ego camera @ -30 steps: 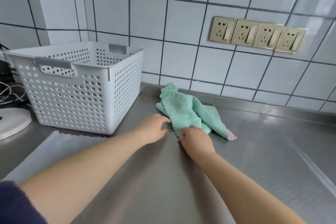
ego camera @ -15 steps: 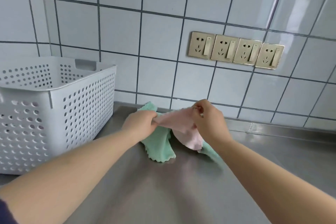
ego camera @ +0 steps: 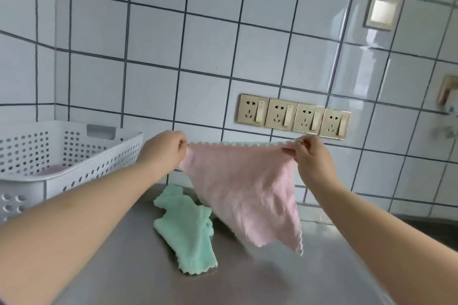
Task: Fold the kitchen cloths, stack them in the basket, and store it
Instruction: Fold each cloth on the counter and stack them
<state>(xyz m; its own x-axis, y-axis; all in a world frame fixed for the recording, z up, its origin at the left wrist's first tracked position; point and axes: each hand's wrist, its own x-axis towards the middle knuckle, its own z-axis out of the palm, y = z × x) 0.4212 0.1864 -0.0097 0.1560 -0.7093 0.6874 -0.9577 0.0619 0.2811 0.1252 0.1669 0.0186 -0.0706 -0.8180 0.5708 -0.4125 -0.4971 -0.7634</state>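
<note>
A pink cloth (ego camera: 244,188) hangs stretched in the air above the steel counter (ego camera: 247,277). My left hand (ego camera: 164,150) pinches its top left corner and my right hand (ego camera: 309,153) pinches its top right corner. Its lower tip dangles just above the counter. A crumpled mint-green cloth (ego camera: 187,229) lies on the counter below and left of the pink one. At the left stands the white perforated basket (ego camera: 74,153), with something pinkish lying low inside it.
A tiled wall rises right behind the counter, with a row of several gold sockets (ego camera: 293,116) just above my hands. A gold fitting (ego camera: 447,89) sticks out at the far right edge.
Both hands took the pink cloth from the pile on the counter, lifted it and pulled its top edge wide apart. The green cloth stayed on the counter.
</note>
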